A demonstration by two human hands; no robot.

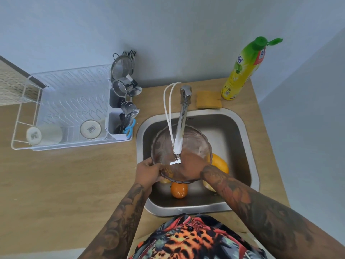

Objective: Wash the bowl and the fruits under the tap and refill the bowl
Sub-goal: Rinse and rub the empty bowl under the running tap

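a: the glass bowl point(182, 146) is held over the sink point(240, 124), under the tap point(180, 131), its rim pinched by the left hand point(149, 171).

b: and the right hand point(188, 165)?

a: seen through the glass, pressed inside for rubbing; its fingers can't be told. the fruits point(178, 190) are left below.

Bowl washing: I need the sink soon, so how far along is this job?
Done: the bowl is emptied; fruits such as the orange lie in the sink. In hand: the left hand grips the bowl's rim under the tap while the right hand is inside it; whether water runs is unclear. Left: washing the fruits and refilling the bowl.
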